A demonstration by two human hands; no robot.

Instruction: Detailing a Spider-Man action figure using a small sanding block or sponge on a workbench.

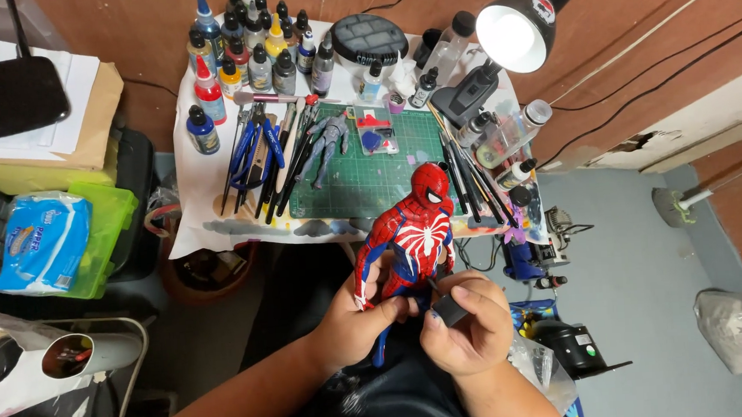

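Observation:
A red, blue and white superhero action figure [415, 231] stands upright in front of me. My left hand [356, 321] grips it around the hips and upper legs. My right hand [469, 331] is closed around a small dark grey block [451, 310], held against the figure's lower body. Beyond the figure, a grey unpainted figure [327, 144] lies on a green cutting mat [369, 170] on the small white-covered table [196, 219].
Many paint bottles [250, 48] stand at the table's back. Pliers and brushes [265, 155] lie left of the mat, more brushes [472, 181] to its right. A lit black desk lamp [510, 32] leans over. A green box with a tissue pack [42, 241] sits at left.

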